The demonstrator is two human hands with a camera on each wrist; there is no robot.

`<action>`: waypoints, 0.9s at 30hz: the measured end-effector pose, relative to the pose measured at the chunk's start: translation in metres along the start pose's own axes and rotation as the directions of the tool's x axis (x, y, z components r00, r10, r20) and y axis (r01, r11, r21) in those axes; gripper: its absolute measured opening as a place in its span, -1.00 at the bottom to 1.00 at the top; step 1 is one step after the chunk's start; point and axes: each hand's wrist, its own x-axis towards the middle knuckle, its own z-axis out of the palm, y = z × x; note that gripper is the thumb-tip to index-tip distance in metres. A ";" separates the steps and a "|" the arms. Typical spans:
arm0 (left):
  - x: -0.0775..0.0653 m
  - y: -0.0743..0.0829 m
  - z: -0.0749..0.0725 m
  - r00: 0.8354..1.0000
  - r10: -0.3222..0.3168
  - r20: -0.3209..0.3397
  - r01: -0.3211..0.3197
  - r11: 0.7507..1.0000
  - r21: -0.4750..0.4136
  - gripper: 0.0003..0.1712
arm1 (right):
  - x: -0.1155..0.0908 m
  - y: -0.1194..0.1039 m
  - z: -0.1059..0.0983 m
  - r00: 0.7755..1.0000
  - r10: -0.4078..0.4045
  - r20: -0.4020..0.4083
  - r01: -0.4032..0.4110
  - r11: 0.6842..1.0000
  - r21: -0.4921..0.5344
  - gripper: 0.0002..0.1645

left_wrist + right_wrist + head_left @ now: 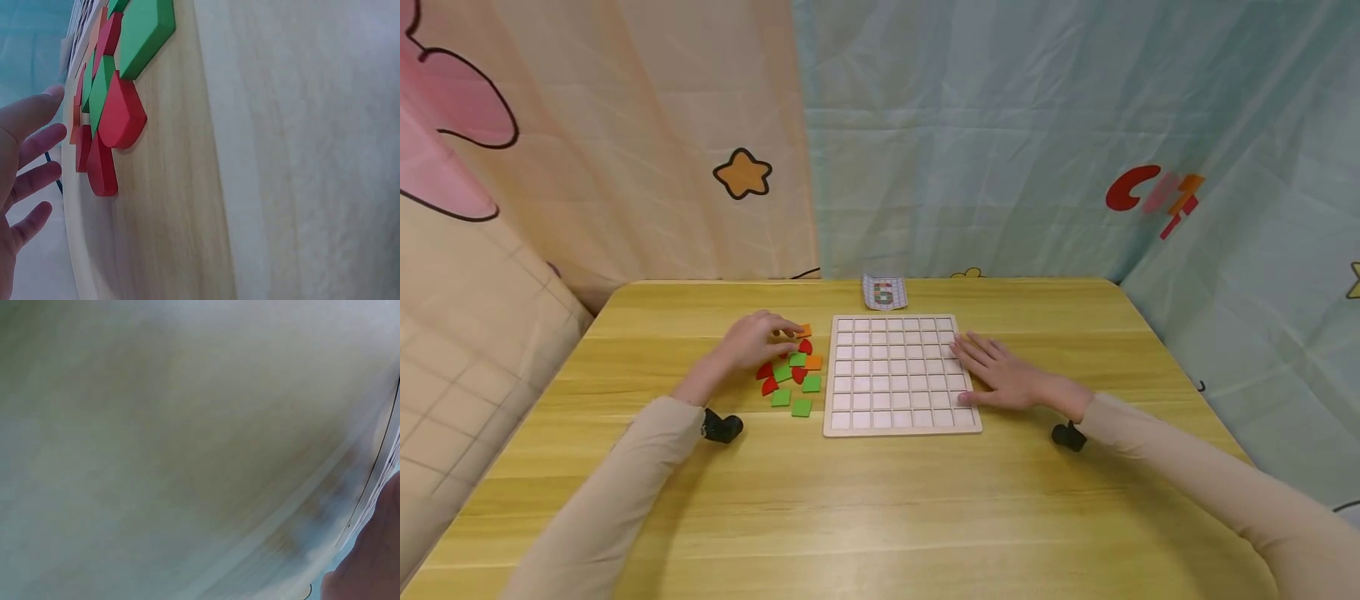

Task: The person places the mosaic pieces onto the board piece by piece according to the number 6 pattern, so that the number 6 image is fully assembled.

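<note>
The left hand (756,340) is over a little messy bunch of flat pieces, with its fingers loose and spread apart. It holds nothing, and I can't tell if its fingertips touch a piece. The bunch has green squares (801,407), red rounded pieces (769,386) and orange squares (813,362), just left of a board (902,423) with lots of little boxes. The right hand (1003,382) lies flat, fingers wide, on the board's right edge. A small picture card (883,292) is behind the board on the desk (895,517).
</note>
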 end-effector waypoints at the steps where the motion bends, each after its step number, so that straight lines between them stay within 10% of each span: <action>1: 0.001 0.000 0.001 1.000 -0.008 0.004 0.008 1.000 -0.010 -0.63 | 0.000 0.000 0.000 1.000 -0.002 0.006 0.002 1.000 0.002 0.05; 27: 0.008 -0.001 0.009 0.997 -0.059 0.040 0.059 0.998 0.005 -0.67 | -0.001 0.001 -0.001 0.998 -0.056 0.040 0.057 0.998 -0.020 0.05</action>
